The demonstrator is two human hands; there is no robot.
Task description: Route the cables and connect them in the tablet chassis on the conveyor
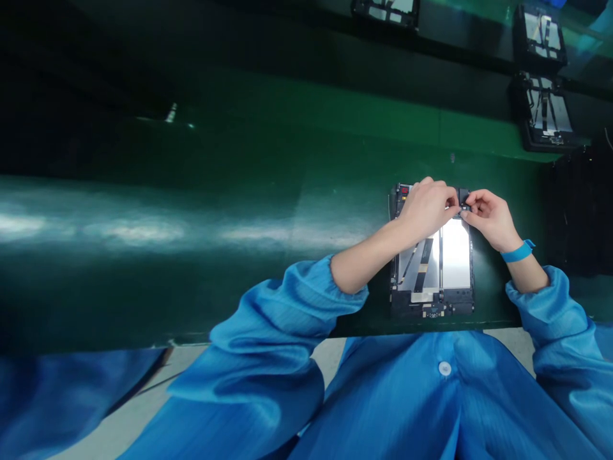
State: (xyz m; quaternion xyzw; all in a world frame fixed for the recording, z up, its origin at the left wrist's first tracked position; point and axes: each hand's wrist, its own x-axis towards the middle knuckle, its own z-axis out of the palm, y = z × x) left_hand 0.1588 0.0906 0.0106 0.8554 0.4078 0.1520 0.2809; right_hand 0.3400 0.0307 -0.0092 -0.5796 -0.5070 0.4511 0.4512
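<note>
An opened tablet [456, 255] lies on the green bench in front of me, its inside facing up with silver battery panels, a black frame and dark flex cables [424, 263]. My left hand [430, 201] reaches across its upper part, thumb and fingertips pinched together near the top right. From the right, my right hand [493, 217] meets it there, with thumb and index finger pinched at the tablet's top edge. Whatever lies between the fingertips is too small to make out. A blue band [518, 251] circles my right wrist.
More opened tablets sit farther back: one at the right [548, 115], another behind it [542, 35], and one at the top edge [387, 11]. A dark stack [582, 211] stands at the right. The green bench [268, 281] stretches left.
</note>
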